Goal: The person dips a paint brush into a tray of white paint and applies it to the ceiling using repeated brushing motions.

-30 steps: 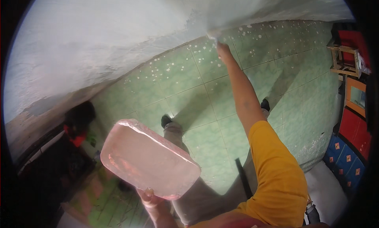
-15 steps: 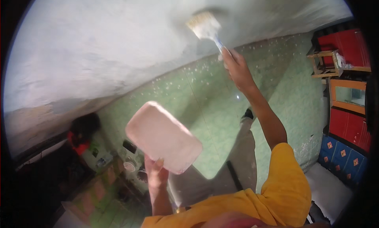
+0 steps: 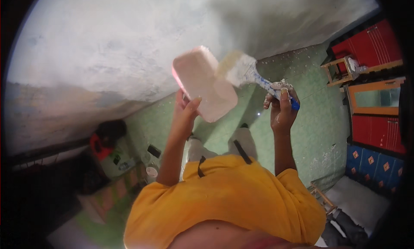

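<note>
My left hand [image 3: 186, 109] grips the near edge of a shallow pinkish tray [image 3: 202, 83], its thumb over the rim. A pale coat, likely paint, covers the inside of the tray. In my right hand [image 3: 283, 102] is a wide paintbrush [image 3: 246, 72], held by its blue and white handle, with white smears on the fingers. The bristles point left at the tray's right side and overlap it in view; whether they touch is blurred. Beyond both stands a patchy white wall [image 3: 116, 55], with a darker grey area at upper right.
Green speckled floor [image 3: 310, 128] lies below, dotted with white splashes. Red cabinets [image 3: 366, 46] and a small wooden stool [image 3: 343, 70] line the right side. A dark phone-like object [image 3: 153, 151] and a white cup [image 3: 151, 171] sit at lower left.
The brush has come away from the wall, down to the tray. My left hand has raised the tray and moved it right, and my view has shifted.
</note>
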`<state>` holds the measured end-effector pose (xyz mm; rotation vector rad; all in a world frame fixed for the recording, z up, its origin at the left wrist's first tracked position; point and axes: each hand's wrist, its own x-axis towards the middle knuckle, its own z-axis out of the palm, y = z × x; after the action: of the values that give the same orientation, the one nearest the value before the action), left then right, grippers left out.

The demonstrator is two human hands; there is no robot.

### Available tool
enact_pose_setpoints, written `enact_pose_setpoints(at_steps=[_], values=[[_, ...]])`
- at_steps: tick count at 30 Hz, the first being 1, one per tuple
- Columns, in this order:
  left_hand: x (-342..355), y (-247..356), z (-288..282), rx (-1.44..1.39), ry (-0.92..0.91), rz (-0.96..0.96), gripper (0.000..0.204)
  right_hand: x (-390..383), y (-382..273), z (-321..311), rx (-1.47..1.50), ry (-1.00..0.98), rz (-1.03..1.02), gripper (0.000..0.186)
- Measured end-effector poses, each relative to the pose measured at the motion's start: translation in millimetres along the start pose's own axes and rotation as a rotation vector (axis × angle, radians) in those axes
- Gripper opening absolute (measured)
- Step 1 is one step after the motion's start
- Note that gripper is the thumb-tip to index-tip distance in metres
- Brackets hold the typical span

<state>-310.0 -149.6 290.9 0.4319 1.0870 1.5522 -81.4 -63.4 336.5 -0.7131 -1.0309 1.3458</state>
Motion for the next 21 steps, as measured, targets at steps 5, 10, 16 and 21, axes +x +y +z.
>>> enact_pose_setpoints(at_steps=[5, 10, 16, 21], values=[[-22.9, -6.1, 49.7, 0.003, -0.057, 0.035, 0.071, 1.4, -29.2, -12.4, -0.316, -0.046, -0.094, 0.015], [-34.8, -10.3, 79.1, 0.001, -0.031, 0.107, 0.074, 24.5, -62.9, -1.4, -0.82, -0.397, -0.501, 0.01], [-36.9, -1.3, 78.9, 0.057, -0.031, 0.146, 0.076, 43.8, -51.0, 30.8, -0.84, -0.489, -0.559, 0.011], [-40.2, 24.8, 59.7, 0.136, -0.01, 0.059, 0.069, 39.4, -34.0, 59.1, -0.874, -0.465, -0.403, 0.009]])
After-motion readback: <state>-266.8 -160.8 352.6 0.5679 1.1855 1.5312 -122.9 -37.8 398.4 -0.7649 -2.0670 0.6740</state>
